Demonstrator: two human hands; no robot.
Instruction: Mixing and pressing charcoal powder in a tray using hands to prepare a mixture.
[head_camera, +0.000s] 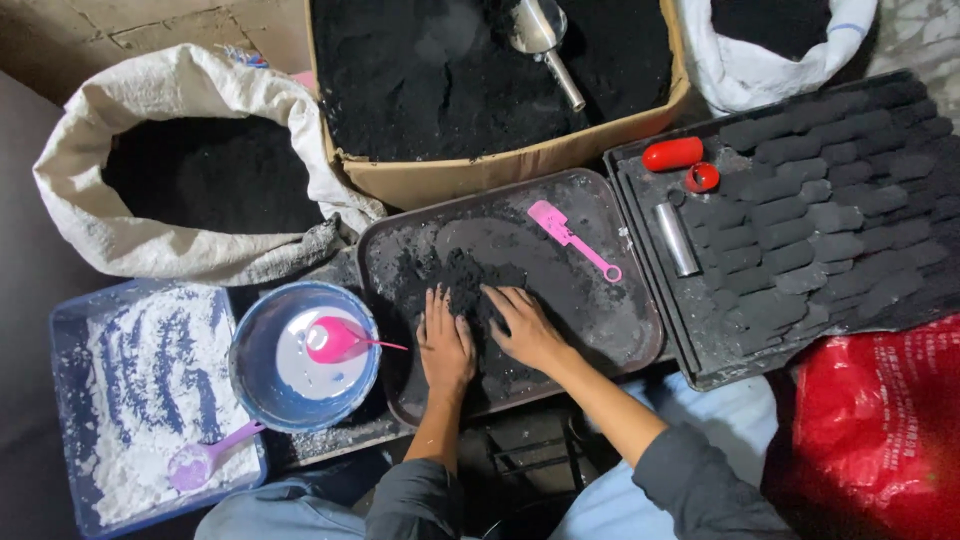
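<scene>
Pressing flat, fingers spread and gripping nothing, left hand (444, 345) and right hand (524, 325) rest on the black powder heap (462, 282), which stretches away beyond the fingertips.

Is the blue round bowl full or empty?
Partly full: the blue round bowl holds a shallow white pool, with a pink plastic scoop resting in it.

**Two bare hands pressed flat, side by side**

Seen from above, both forearms reach forward from dark grey sleeves pushed up toward the elbows. The left hand (445, 343) lies palm down, fingers spread and pointing straight away from the body. The right hand (523, 325) also lies palm down, angled inward so its fingers point up and to the left. The two hands sit just beside each other, fingertips dusted black.
</scene>
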